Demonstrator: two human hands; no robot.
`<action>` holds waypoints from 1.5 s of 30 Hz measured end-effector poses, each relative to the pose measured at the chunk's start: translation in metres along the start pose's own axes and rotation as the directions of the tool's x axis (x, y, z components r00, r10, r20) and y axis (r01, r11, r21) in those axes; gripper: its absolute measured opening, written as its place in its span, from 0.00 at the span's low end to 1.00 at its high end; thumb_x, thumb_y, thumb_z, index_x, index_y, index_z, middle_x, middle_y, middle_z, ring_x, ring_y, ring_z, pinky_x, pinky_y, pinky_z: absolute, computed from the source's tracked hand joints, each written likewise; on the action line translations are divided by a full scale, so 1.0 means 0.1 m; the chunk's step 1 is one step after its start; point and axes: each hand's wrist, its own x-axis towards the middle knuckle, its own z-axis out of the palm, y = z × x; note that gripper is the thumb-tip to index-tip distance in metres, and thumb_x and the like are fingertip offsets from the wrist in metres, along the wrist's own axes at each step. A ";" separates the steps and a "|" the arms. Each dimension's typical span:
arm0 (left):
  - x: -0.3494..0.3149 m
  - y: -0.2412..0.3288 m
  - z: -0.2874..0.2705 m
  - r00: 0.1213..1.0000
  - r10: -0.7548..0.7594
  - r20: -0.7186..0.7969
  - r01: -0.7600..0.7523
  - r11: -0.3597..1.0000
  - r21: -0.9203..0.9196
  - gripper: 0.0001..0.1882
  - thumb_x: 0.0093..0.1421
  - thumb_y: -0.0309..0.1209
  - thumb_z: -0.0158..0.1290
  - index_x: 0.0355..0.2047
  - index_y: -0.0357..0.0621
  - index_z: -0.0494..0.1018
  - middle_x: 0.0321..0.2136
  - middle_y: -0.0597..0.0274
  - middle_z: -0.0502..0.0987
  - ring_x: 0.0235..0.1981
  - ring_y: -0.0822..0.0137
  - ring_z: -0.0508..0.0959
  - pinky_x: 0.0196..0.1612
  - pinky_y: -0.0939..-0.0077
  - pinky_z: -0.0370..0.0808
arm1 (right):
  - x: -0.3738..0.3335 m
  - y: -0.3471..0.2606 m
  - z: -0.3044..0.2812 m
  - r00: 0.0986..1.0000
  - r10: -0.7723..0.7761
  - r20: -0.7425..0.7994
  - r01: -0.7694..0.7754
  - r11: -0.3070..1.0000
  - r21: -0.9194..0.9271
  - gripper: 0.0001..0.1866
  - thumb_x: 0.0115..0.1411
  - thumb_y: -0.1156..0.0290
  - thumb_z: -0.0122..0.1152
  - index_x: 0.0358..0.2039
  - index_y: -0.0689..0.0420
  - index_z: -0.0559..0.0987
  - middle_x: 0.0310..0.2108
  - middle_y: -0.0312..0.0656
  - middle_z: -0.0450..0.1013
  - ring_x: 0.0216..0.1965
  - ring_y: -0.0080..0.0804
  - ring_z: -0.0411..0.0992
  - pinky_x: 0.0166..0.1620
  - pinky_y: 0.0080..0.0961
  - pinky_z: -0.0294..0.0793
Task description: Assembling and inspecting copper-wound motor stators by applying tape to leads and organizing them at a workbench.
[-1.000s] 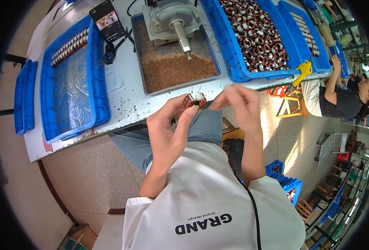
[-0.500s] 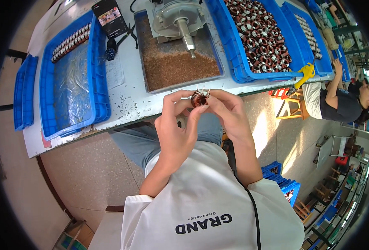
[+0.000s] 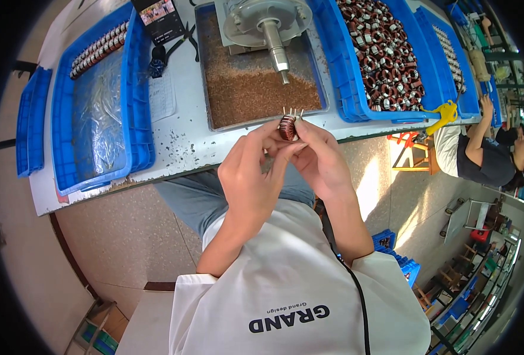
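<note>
Reddish-brown wire coil (image 3: 287,128) in the head view, wire ends up, pinched by thumb and fingers of the left hand (image 3: 250,177); the right hand (image 3: 324,163), partly curled, grips its other side, near the table (image 3: 185,145) edge, just below the tray (image 3: 238,125) rim; tabletop stretches left to a blue bin (image 3: 139,118)

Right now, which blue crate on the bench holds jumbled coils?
The blue crate just right of the machine; its coils are heaped, whereas the crate with clear plastic and far-right crate show neat rows.

Coil (image 3: 287,128) glossy metal wire; shirt (image 3: 297,266) matt cloth.
</note>
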 end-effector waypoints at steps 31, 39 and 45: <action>0.33 -0.12 0.24 0.962 0.222 -0.158 -0.187 0.960 0.211 0.20 0.44 0.17 0.71 0.39 0.42 0.84 0.21 0.74 0.68 0.19 0.78 0.58 0.22 0.84 0.55 | 0.21 -0.24 0.12 0.992 -0.016 -0.126 0.016 1.000 -0.001 0.12 0.71 0.70 0.57 0.45 0.64 0.82 0.34 0.43 0.81 0.33 0.26 0.79 0.40 0.18 0.78; 0.35 -0.11 0.23 0.967 0.213 -0.141 -0.176 0.956 0.235 0.15 0.46 0.19 0.69 0.36 0.42 0.82 0.23 0.71 0.75 0.20 0.73 0.64 0.21 0.80 0.61 | 0.24 -0.21 0.11 0.996 -0.034 -0.078 0.039 0.997 0.061 0.12 0.69 0.67 0.62 0.41 0.64 0.84 0.36 0.43 0.82 0.36 0.27 0.79 0.44 0.17 0.78; 0.37 -0.14 0.23 0.959 0.237 -0.155 -0.195 0.950 0.243 0.17 0.46 0.17 0.69 0.38 0.42 0.83 0.22 0.72 0.72 0.20 0.75 0.62 0.22 0.81 0.60 | 0.27 -0.18 0.13 0.997 -0.049 -0.061 0.052 0.997 0.056 0.13 0.71 0.67 0.59 0.45 0.64 0.83 0.37 0.42 0.81 0.35 0.23 0.78 0.41 0.16 0.77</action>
